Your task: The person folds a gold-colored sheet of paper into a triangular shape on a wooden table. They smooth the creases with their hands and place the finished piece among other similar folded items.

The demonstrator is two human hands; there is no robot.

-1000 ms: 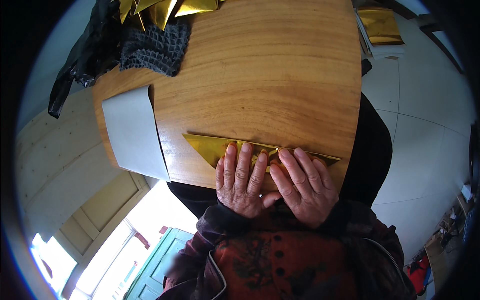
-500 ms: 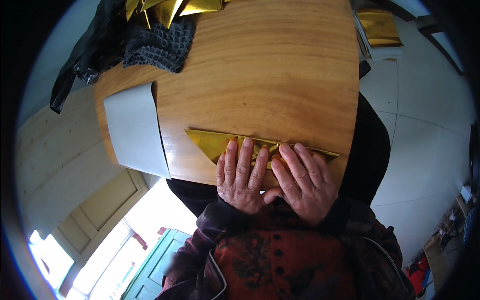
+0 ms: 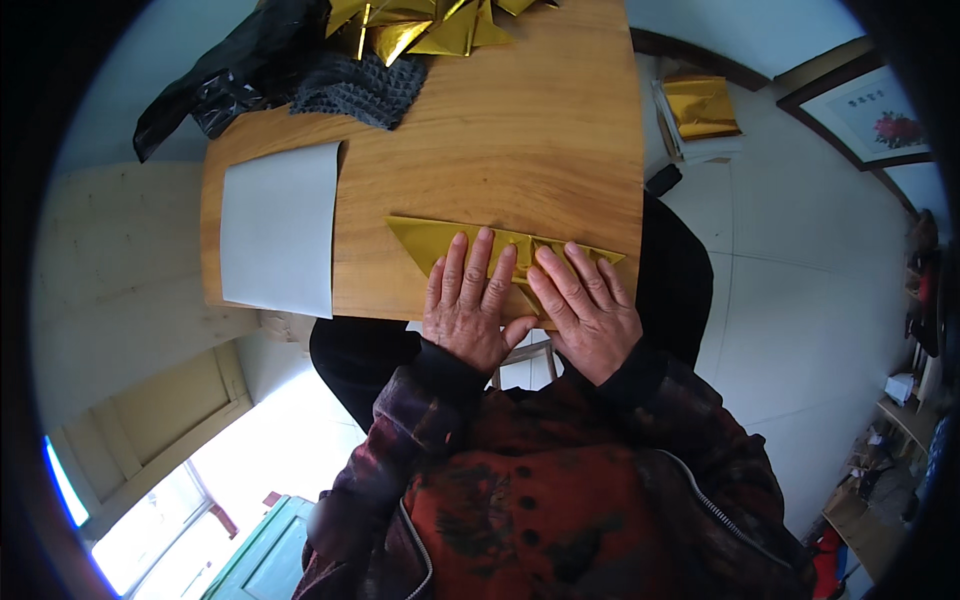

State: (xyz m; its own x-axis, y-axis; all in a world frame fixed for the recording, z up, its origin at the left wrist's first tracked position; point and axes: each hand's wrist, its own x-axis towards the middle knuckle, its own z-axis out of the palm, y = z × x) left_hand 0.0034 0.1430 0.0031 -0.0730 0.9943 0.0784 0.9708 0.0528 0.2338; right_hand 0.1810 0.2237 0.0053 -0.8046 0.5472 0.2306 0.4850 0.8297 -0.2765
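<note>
A sheet of shiny gold paper [image 3: 425, 240], folded into a long pointed shape, lies near the front edge of the wooden table [image 3: 500, 150]. My left hand [image 3: 470, 305] rests flat on its left and middle part, fingers stretched out. Beside it my right hand [image 3: 588, 305] presses on the right part, fingers also straight and flat. The paper's left point and its right tip stick out past my hands. Its near side is partly hidden under my palms and fingers.
To the left on the table lies a grey-white sheet [image 3: 280, 235]. At the far left are a dark textured cloth [image 3: 365, 90], a black plastic bag [image 3: 235, 75] and several folded gold paper pieces [image 3: 455, 30]. Right of the table, a paper stack topped with gold [image 3: 700, 107] sits low down.
The view has shifted, so the table and sheets appear moved. Both hands stay flat on the gold paper, fingers slightly nearer its middle crease, with more of its upper face showing.
</note>
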